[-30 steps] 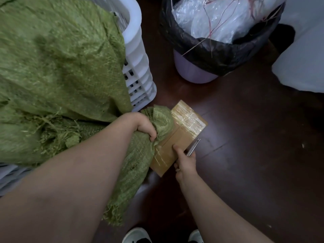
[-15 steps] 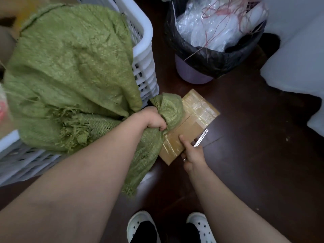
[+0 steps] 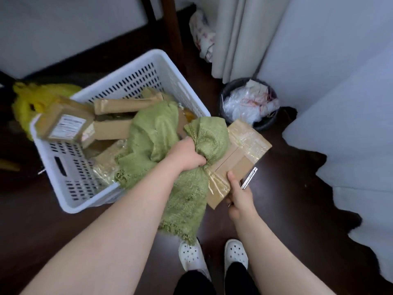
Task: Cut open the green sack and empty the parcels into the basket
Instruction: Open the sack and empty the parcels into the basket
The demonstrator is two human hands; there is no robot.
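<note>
Seen from my remote feed, head cam looking down: my left hand (image 3: 185, 155) is clenched around a bunched fold of the green sack (image 3: 168, 143), which drapes limp over the near-right corner of the white basket (image 3: 70, 169) and hangs w/ its frayed edge down toward the dark floor (image 3: 297, 209). My right hand (image 3: 239, 194) grips the near end of a flat taped cardboard parcel (image 3: 240, 154), held outside the basket, just right of the sack and touching its folds; the same hand also pins a slim metal blade/cutter (image 3: 249, 177) against the parcel's underside edge, though I can't tell exactly what tool it is. Inside the basket approx. four or five brown parcels (image 3: 114, 107) lie piled at odd angles; one w/ a white shipping label (image 3: 66, 126) tilts over the left rim. Behind the basket on the left sits a yellow bag (image 3: 27, 99). A dark bin (image 3: 265, 122) lined w/ clear plastic and red-streaked scraps stands just beyond the held parcel, near a pale curtain (image 3: 234, 39). White sheeting (image 3: 350, 135) covers the right side. My white clogs (image 3: 190, 255) show at bottom centre.
</note>
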